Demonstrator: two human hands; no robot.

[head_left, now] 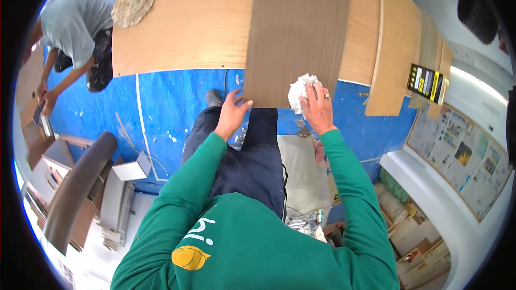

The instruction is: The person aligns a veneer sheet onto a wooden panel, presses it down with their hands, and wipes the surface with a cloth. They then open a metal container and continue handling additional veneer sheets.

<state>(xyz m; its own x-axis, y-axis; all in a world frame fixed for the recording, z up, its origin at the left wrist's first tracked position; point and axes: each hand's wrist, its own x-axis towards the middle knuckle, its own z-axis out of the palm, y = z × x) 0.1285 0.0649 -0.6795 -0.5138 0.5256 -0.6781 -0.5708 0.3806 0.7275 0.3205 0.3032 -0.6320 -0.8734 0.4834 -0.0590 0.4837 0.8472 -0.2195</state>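
Observation:
A long grey-brown wood-grain panel [297, 27] stretches away from me across a wider light wood board [199, 16], its near end overhanging. My right hand [318, 108] is closed on a crumpled white cloth [297, 95], which rests against the near right part of the panel. At the near left corner is my left hand [232, 114], its fingers apart and one fingertip touching the panel's edge. Whether any finger goes under that edge is hidden.
Left, a crouching person [78, 27] works with both hands low down. A pale bundled rag [134, 2] lies on the light board. Blue sheeting [172, 102] covers the floor. Narrow boards [395, 48] stand right, by a black-yellow package [426, 82]; a brown roll [80, 188] leans left.

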